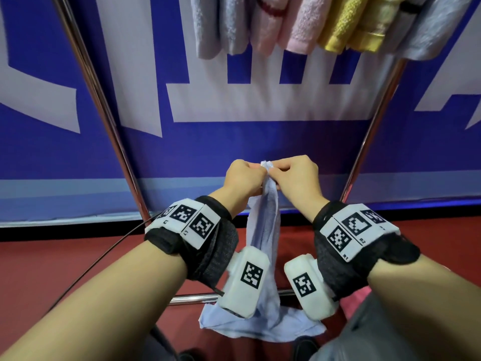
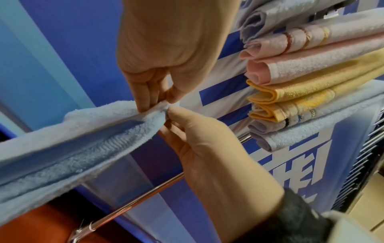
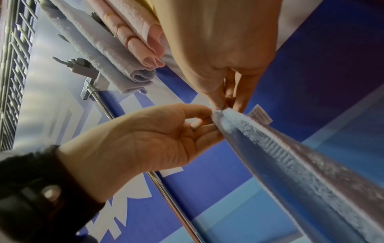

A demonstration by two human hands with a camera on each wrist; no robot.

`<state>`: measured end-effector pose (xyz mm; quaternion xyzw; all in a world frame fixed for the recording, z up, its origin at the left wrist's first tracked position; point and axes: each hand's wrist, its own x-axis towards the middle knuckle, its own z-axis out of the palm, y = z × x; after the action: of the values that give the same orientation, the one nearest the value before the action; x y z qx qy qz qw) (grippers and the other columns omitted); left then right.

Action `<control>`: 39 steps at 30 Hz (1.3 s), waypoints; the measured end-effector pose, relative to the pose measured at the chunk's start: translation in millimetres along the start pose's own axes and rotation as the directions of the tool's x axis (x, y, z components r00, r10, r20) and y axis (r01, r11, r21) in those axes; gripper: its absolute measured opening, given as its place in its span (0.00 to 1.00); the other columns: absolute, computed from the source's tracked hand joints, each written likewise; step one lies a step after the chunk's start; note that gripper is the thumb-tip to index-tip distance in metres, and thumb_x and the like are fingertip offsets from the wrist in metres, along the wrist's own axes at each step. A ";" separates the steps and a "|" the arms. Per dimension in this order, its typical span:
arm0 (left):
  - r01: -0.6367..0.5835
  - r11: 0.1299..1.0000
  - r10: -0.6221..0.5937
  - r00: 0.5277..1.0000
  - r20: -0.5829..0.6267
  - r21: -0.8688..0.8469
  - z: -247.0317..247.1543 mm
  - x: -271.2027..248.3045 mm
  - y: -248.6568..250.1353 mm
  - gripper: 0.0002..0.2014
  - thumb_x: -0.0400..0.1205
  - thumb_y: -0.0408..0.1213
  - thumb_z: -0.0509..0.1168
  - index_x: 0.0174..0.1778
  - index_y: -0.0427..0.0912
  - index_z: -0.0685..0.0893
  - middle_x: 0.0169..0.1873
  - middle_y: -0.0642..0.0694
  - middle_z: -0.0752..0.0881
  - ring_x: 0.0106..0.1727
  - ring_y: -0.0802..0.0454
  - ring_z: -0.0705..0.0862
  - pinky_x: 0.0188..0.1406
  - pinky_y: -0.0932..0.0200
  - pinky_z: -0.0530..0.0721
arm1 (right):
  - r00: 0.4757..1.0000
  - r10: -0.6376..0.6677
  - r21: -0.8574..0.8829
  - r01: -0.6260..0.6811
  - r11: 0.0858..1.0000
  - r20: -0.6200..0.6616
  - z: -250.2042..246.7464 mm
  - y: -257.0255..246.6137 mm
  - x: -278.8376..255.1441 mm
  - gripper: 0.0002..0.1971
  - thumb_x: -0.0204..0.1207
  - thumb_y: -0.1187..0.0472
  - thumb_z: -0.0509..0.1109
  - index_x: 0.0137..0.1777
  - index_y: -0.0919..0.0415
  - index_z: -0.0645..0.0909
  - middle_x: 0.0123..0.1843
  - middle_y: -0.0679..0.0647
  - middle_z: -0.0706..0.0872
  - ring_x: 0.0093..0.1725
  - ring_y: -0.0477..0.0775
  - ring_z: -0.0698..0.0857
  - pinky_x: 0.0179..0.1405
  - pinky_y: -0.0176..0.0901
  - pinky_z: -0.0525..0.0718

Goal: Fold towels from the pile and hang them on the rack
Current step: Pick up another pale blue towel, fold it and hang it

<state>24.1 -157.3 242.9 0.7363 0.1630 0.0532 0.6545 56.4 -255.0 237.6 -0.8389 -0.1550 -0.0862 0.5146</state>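
Observation:
A light blue towel (image 1: 263, 225) hangs from both hands in front of the rack, its top corner gathered to a point. My left hand (image 1: 260, 171) and right hand (image 1: 273, 171) pinch that corner side by side, fingertips almost touching. Seen from the left wrist, the left hand (image 2: 169, 113) pinches the towel (image 2: 83, 139) from below and the right hand (image 2: 160, 102) from above. From the right wrist, the right hand (image 3: 209, 118) and left hand (image 3: 226, 103) meet at the tip of the towel (image 3: 290, 156), beside a small white label (image 3: 260, 115). The towel's lower end (image 1: 260, 328) spreads out near the red floor.
Several folded towels (image 1: 299, 22), grey-blue, pink and yellow, hang in a row on the rack's top rail. The rack's slanted metal poles (image 1: 104, 108) stand left and right of my hands, with a low crossbar (image 1: 192, 298) below. A blue and white banner (image 1: 234, 147) stands behind. Pink cloth (image 1: 351, 304) shows at lower right.

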 end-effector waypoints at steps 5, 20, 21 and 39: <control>-0.019 1.000 0.019 1.000 -0.014 0.001 0.4 -6.1 3.7 0.11 0.81 0.28 0.63 0.49 0.20 0.84 0.40 0.34 0.85 0.35 0.47 0.86 0.29 0.67 0.86 | 0.994 0.092 0.079 -0.087 0.993 -0.064 -2.1 1.8 0.9 0.06 0.69 0.62 0.77 0.35 0.65 0.90 0.33 0.57 0.90 0.40 0.59 0.90 0.46 0.58 0.89; 0.275 0.951 -0.253 0.955 0.156 -0.143 -18.1 -14.3 23.9 0.16 0.77 0.35 0.49 0.44 0.34 0.81 0.41 0.38 0.86 0.42 0.45 0.85 0.43 0.54 0.82 | 0.998 -0.066 -0.133 0.067 0.989 0.007 -8.9 -1.1 -12.2 0.07 0.70 0.64 0.72 0.42 0.67 0.89 0.39 0.62 0.91 0.43 0.58 0.89 0.47 0.50 0.83; 0.283 0.950 -0.259 0.950 0.174 -0.131 -19.0 -13.8 24.5 0.16 0.77 0.36 0.49 0.44 0.34 0.82 0.42 0.38 0.86 0.43 0.45 0.85 0.46 0.54 0.81 | 0.998 -0.065 -0.141 0.064 0.988 -0.003 -8.8 -0.4 -11.9 0.07 0.71 0.63 0.72 0.42 0.67 0.89 0.39 0.61 0.91 0.43 0.57 0.89 0.47 0.48 0.83; -0.166 0.984 0.160 0.984 0.081 0.061 -20.5 -11.4 29.6 0.15 0.80 0.26 0.54 0.35 0.44 0.83 0.33 0.50 0.86 0.28 0.57 0.79 0.32 0.67 0.76 | 0.990 0.138 0.191 -0.137 0.972 0.010 -35.0 2.6 5.8 0.07 0.69 0.71 0.68 0.35 0.63 0.87 0.33 0.59 0.86 0.34 0.50 0.84 0.35 0.41 0.86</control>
<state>12.4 -144.0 276.4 0.7704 0.0789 0.0731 0.6285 63.3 -286.3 253.1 -0.7943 -0.1032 -0.0365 0.5976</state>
